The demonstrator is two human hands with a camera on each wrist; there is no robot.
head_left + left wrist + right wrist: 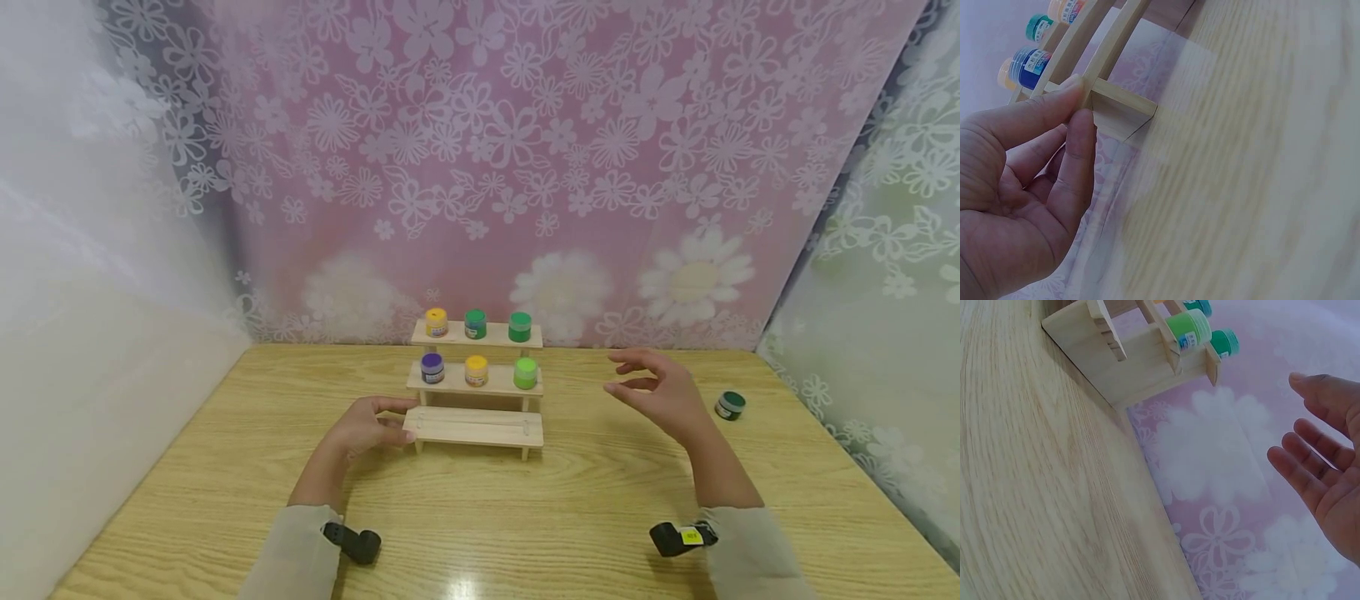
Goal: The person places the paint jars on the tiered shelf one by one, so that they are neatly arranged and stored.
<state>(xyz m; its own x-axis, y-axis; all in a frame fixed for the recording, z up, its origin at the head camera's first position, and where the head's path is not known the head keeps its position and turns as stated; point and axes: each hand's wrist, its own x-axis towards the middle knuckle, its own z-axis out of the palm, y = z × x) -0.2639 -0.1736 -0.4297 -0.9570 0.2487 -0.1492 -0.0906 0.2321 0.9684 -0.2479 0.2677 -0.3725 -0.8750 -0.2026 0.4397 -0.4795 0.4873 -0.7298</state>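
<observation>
A three-step wooden stand (472,432) stands on the table with small lidded paint jars on its upper two steps. The top step bears a yellow jar (437,323), a teal-green jar (476,325) and a green jar (520,327). On the middle step are a purple jar (432,368), a second yellow jar (476,372) and a light green jar (526,373); the lowest step is bare. My left hand (367,429) pinches the lowest step's left end between thumb and fingers (1079,147). Right of the stand, my right hand (667,396) hovers with fingers apart, holding nothing.
A dark green jar (730,405) stands alone on the wood-grain table (600,500), right of my right hand. Behind the table hangs a pink flowered curtain (510,167); pale sheeting (112,333) borders the left side, a flowered sheet (885,333) the right.
</observation>
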